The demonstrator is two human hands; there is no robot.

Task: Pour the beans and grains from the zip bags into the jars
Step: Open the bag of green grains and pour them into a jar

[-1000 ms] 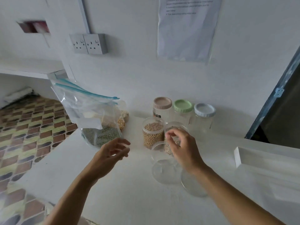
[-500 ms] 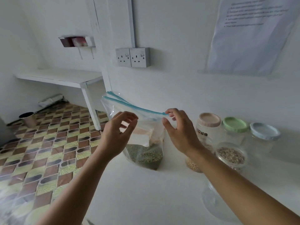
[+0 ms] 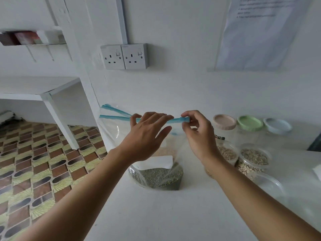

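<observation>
While a zip bag (image 3: 156, 171) of green beans (image 3: 156, 179) stands upright on the white tabletop (image 3: 173, 214), both hands are up at its blue strip (image 3: 114, 117). The right hand (image 3: 198, 136) pinches the strip's right end between thumb and forefinger, with its other fingers curled loosely behind. The left hand (image 3: 145, 138) is just beside it, its fingers (image 3: 156, 117) stretched over the middle of the strip and its thumb (image 3: 164, 132) held clear below, so it touches the strip rather than grips it. The two hands are close but not touching. A white label (image 3: 156, 162) sits on the bag's front just above the beans. A second bag (image 3: 111, 108) leans behind the first, its own blue strip showing at the upper left, with pale grains dimly visible through the plastic. Right of the bag stand two open jars of grain: the left jar (image 3: 227, 153), partly hidden by the right wrist, and the right jar (image 3: 254, 156) touching it. Behind them, along the wall, three closed jars carry a pink lid (image 3: 224, 121), a green lid (image 3: 250, 122) and a pale blue lid (image 3: 277, 126). A clear container (image 3: 267, 181) nearer the camera is too blurred to make out. Twin sockets (image 3: 125, 56) and a paper sheet (image 3: 257, 32) hang on the wall.
</observation>
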